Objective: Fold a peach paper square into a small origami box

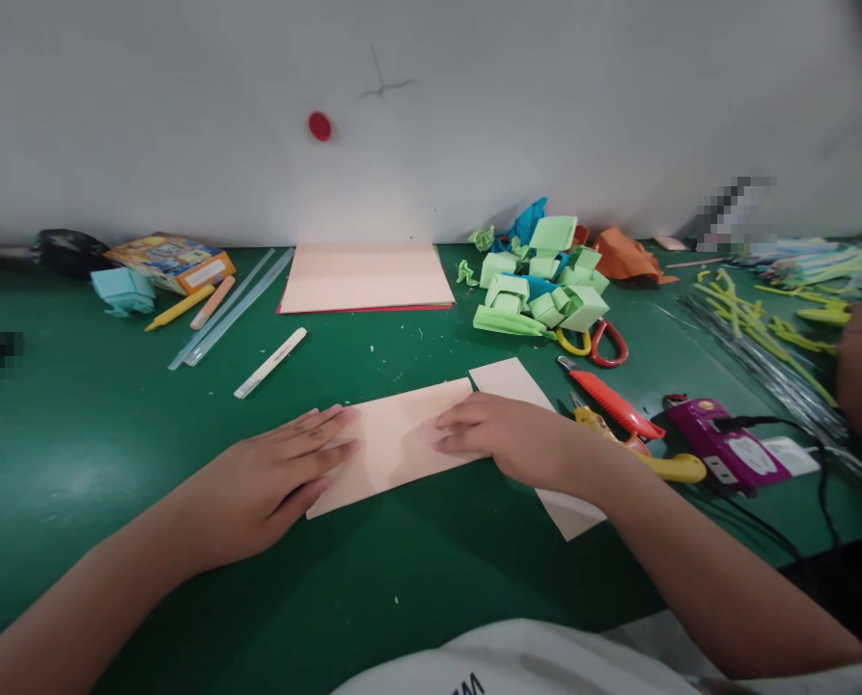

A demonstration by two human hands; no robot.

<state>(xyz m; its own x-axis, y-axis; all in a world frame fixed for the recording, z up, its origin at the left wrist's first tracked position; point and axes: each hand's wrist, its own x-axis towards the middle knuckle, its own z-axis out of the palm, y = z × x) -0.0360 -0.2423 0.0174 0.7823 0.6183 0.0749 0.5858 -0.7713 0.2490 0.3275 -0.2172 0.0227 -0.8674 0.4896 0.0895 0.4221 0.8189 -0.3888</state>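
Note:
A pale peach sheet of paper (402, 434) lies slightly slanted on the green table in front of me. Flat on its left end rests my left hand (278, 478), fingers stretched out. My right hand (510, 434) lies over the right end, its fingers extended and pointing left. Under my right wrist is a second pale strip of paper (521, 381), partly hidden by the hand and forearm. A narrow white stick-like tool (269, 363) lies just beyond my left hand. Neither hand grips anything.
A stack of peach paper (365, 280) stands against the wall. Crumpled green paper pieces (539, 280), scissors (608, 344), a red cutter (611, 401), a yellow glue gun (666, 467) and a purple power strip (727, 444) lie rightward. Clear glue sticks (238, 309) and a box (174, 261) sit left.

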